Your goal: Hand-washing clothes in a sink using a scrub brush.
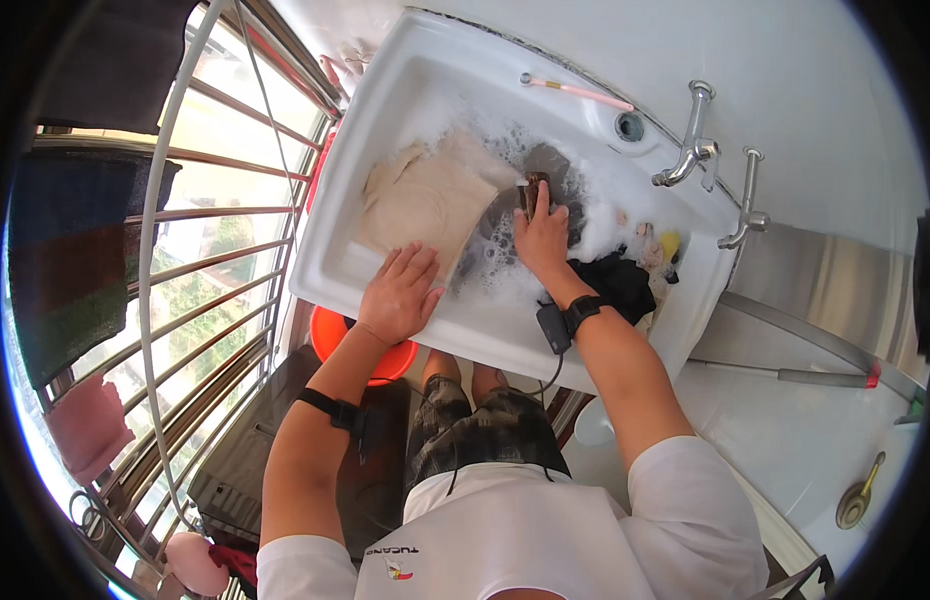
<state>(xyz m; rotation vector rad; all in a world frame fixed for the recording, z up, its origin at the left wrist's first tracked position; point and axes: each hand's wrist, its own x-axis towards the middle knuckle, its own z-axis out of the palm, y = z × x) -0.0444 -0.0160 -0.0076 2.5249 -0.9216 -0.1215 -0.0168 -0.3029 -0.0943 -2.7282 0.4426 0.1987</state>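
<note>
Before me, a white sink holds sudsy water and a wet beige cloth garment, spread over its left side. My left hand lies flat, palm down, on the garment's near edge. My right hand grips a brown scrubbing brush from above, just right of the garment's corner, over greyish water and foam. The brush's underside is hidden. A black cloth lies bunched beside my right wrist. Behind it are a yellow piece and small pale items.
Two metal taps stick out from the wall at the right. A pink-handled brush lies on the sink's back ledge by a round hole. An orange basin stands below the sink. Window bars and hanging cloths are at the left.
</note>
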